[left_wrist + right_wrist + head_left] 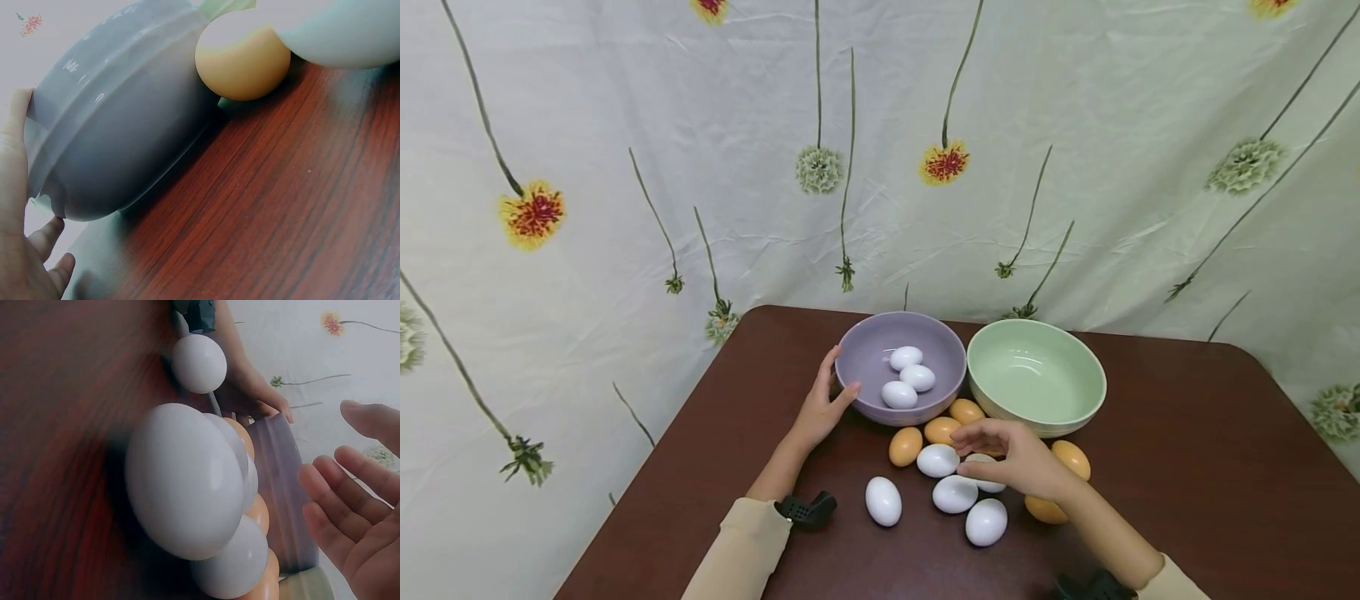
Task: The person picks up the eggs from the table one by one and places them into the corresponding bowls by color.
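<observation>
A purple bowl (901, 325) stands on the table with three white eggs (917, 377) inside. My left hand (822, 408) holds its left side, thumb at the rim and fingers against the outer wall. In the left wrist view the fingers (45, 240) touch the bowl's lower side. Over a cluster of eggs hovers my right hand (1011, 457), nothing in its grasp, its fingers apart and slightly bent in the right wrist view. Beneath and around it lie several white eggs (955, 494) and several light-brown eggs (942, 430); the hand partly hides some of them.
A light green bowl (1036, 375) with nothing in it stands against the purple bowl's right side. One white egg (883, 502) lies apart, left of the cluster. The dark wooden table (1195, 450) ends at a flowered cloth (880, 242) behind.
</observation>
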Tool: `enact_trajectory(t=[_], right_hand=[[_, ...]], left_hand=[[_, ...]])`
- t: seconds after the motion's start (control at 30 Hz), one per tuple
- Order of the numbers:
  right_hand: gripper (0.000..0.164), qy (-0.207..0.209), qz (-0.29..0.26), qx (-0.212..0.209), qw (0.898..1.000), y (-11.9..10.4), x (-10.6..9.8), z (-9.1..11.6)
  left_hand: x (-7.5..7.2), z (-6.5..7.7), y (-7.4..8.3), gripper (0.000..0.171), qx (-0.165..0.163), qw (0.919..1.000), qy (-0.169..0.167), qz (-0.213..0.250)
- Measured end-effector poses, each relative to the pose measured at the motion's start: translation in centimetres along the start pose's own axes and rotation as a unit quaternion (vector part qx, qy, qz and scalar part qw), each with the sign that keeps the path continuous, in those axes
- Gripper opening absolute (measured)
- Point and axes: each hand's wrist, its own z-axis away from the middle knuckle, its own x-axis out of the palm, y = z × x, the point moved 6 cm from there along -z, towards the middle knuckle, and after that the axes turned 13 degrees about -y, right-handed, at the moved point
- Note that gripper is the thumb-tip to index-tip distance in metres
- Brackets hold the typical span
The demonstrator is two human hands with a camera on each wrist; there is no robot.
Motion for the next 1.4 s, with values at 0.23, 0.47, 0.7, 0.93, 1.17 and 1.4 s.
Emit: enact_trajectory(t=[0.23,0.47,0.7,0.93,1.17,1.4], right_hand=[[0.032,-0.035,0.004,-0.039,0.999,0.1,0.4,1.0],[0.028,-0.072,0.017,-0.064,0.995,0.3,0.5,1.9],[0.024,-0.129,0.025,-0.070,0.989,0.8,1.1,2.7],[0.027,-0.146,0.044,-0.051,0.987,1.1,1.4,3.1],[0.029,-0.148,0.065,-0.056,0.985,0.9,1.6,3.3],[0.029,-0.144,0.137,-0.047,0.979,0.9,1.8,3.5]], left_hand=[[-0.1,0.0,1.9,0.075,-0.015,0.9997,-0.016,0.011],[-0.1,0.5,4.1,0.074,-0.024,0.9995,-0.021,0.003],[-0.1,0.1,2.1,0.075,-0.022,0.9996,-0.014,0.009],[-0.1,0.4,3.8,0.075,-0.026,0.9994,-0.024,0.007],[0.0,0.5,3.9,0.074,-0.030,0.9993,-0.023,0.000],[0.0,0.6,3.8,0.074,-0.029,0.9993,-0.023,0.005]])
